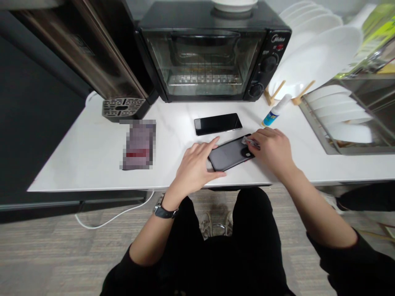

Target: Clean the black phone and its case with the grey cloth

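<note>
A dark phone case [228, 155] lies flat on the white counter, tilted up to the right. My left hand [199, 164] is at its left end, thumb and fingers spread along the edges. My right hand [271, 149] pinches a small whitish wipe [252, 142] against the case's right end, beside its round dark camera area. Just behind the case a black phone [218, 124] rests with its glossy side up. A white spray bottle with a blue label [273, 115] stands behind my right hand.
A black toaster oven [203, 65] stands at the back, with a machine's drip tray [123, 107] to its left. A blurred packet [138, 144] lies at the left. White plates [314, 53] stand in a rack at the right, beside a sink [322, 135] holding more plates.
</note>
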Demonstrator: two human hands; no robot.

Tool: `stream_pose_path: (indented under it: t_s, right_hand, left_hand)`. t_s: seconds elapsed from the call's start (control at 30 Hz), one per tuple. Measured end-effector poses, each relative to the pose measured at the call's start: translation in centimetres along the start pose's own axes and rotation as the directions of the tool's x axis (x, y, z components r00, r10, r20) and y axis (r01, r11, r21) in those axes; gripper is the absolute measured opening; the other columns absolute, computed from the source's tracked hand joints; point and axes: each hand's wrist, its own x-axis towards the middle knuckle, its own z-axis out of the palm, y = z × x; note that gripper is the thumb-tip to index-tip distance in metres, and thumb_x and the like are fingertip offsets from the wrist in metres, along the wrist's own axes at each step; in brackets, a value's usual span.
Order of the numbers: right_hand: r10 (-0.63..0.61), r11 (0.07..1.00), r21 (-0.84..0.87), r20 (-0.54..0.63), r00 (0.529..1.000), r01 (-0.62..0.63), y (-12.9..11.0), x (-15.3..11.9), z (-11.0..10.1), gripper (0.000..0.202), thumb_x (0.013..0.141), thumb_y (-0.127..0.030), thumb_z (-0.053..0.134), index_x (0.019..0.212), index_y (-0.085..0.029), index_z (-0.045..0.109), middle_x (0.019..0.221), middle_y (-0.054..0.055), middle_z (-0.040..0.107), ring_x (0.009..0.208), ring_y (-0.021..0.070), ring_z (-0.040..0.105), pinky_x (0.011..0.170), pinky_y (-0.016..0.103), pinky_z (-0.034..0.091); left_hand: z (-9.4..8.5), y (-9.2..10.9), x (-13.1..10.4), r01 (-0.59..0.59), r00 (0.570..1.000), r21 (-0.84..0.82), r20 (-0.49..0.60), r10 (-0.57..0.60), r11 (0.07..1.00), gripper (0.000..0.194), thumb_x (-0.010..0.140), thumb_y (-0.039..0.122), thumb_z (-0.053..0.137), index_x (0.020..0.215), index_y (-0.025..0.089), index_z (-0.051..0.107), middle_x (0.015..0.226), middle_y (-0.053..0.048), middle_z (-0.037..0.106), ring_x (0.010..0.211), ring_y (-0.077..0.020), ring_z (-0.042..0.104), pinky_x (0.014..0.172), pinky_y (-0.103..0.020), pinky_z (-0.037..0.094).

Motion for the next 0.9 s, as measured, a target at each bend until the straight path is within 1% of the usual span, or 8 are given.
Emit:
stream_pose_path:
  t_s: [0.1, 0.2, 0.37, 0.47, 0.6, 0.67, 0.8, 0.9]
  right_hand:
    - [-0.198, 0.923, 0.348, 0.063, 0.978, 0.164, -4.2, -0.8, 1.5, 0.016, 0.098, -0.028, 0.063, 0.1, -0.02, 0.077, 0.101, 0.005, 0.077, 0.095, 0.0181, 0.067, 0.087, 0.03, 0.045]
    - [-0.279, 0.88, 0.425, 0.107, 0.954, 0.21, -6.0, -0.9, 2.1, 0.015, 0.099, -0.032, 0.065, 0.098, -0.021, 0.076, 0.103, 0.003, 0.077, 0.099, 0.018, 0.068, 0.088, 0.029, 0.045]
    - [0.101, 0.993, 0.053, 0.032, 0.994, -0.103, -0.3, 0.4, 0.2, 0.015, 0.094, -0.033, 0.07, 0.092, -0.019, 0.075, 0.09, 0.007, 0.075, 0.084, 0.0209, 0.064, 0.072, 0.032, 0.036]
    - [0.161, 0.986, -0.041, -0.024, 0.987, -0.162, -0.4, 0.4, 0.1, 0.011, 0.092, -0.027, 0.069, 0.091, -0.018, 0.075, 0.09, 0.009, 0.075, 0.087, 0.0234, 0.064, 0.072, 0.033, 0.035]
    - [-0.118, 0.937, 0.339, 0.092, 0.989, 0.08, -6.0, -0.1, 1.9, 0.013, 0.096, -0.026, 0.063, 0.097, -0.021, 0.075, 0.1, 0.004, 0.076, 0.09, 0.0179, 0.066, 0.078, 0.029, 0.042]
    - [-0.234, 0.893, 0.422, 0.136, 0.963, 0.157, -6.9, 0.0, 2.2, 0.014, 0.098, -0.028, 0.063, 0.1, -0.022, 0.075, 0.104, 0.003, 0.077, 0.092, 0.0165, 0.066, 0.081, 0.029, 0.042]
    - [-0.025, 0.993, 0.12, 0.097, 0.995, 0.013, -2.5, 1.0, 0.7, 0.018, 0.097, -0.034, 0.066, 0.093, -0.019, 0.076, 0.091, 0.006, 0.076, 0.087, 0.0212, 0.064, 0.077, 0.032, 0.037]
    - [0.138, 0.984, -0.112, 0.018, 0.99, -0.135, -0.4, 1.5, -0.3, 0.016, 0.094, -0.027, 0.065, 0.09, -0.016, 0.075, 0.091, 0.012, 0.075, 0.088, 0.0251, 0.063, 0.075, 0.034, 0.033]
  left_hand:
    - [0.0, -0.1, -0.1, -0.006, 1.0, -0.001, -0.001, 0.006, 1.0, 0.108, 0.078, 0.05, 0.09, 0.165, 0.029, 0.029, 0.146, -0.006, 0.063, 0.127, -0.0305, 0.055, 0.107, -0.044, 0.044]
    - [0.0, -0.2, -0.2, -0.01, 1.0, -0.001, -0.006, 0.01, 1.0, 0.105, 0.08, 0.049, 0.089, 0.165, 0.029, 0.03, 0.146, -0.007, 0.063, 0.126, -0.0299, 0.055, 0.107, -0.044, 0.044]
    - [-0.1, -0.1, -0.1, -0.001, 1.0, -0.01, 0.0, 0.001, 1.0, 0.107, 0.078, 0.05, 0.09, 0.165, 0.03, 0.03, 0.148, -0.006, 0.063, 0.127, -0.0308, 0.055, 0.109, -0.046, 0.043]
    - [0.0, -0.1, 0.1, -0.002, 1.0, -0.032, 0.001, 0.002, 0.999, 0.11, 0.077, 0.049, 0.091, 0.165, 0.032, 0.029, 0.148, -0.006, 0.064, 0.128, -0.0309, 0.055, 0.11, -0.046, 0.043]
    - [0.0, -0.2, -0.1, -0.006, 1.0, -0.024, -0.005, 0.005, 1.0, 0.109, 0.078, 0.051, 0.09, 0.166, 0.031, 0.028, 0.144, -0.008, 0.064, 0.125, -0.0309, 0.056, 0.107, -0.045, 0.045]
    - [0.0, -0.2, -0.3, 0.0, 1.0, -0.014, -0.01, 0.0, 1.0, 0.107, 0.079, 0.051, 0.089, 0.165, 0.03, 0.03, 0.142, -0.009, 0.064, 0.124, -0.0305, 0.056, 0.106, -0.044, 0.046]
    - [-0.1, 0.0, -0.3, 0.016, 1.0, 0.0, -0.006, -0.016, 1.0, 0.107, 0.077, 0.05, 0.091, 0.164, 0.03, 0.032, 0.145, -0.006, 0.064, 0.126, -0.0312, 0.055, 0.109, -0.046, 0.044]
    - [0.0, 0.0, 0.0, 0.006, 1.0, -0.011, -0.01, -0.006, 1.0, 0.11, 0.076, 0.05, 0.092, 0.165, 0.031, 0.03, 0.145, -0.006, 0.064, 0.126, -0.0312, 0.055, 0.109, -0.047, 0.044]
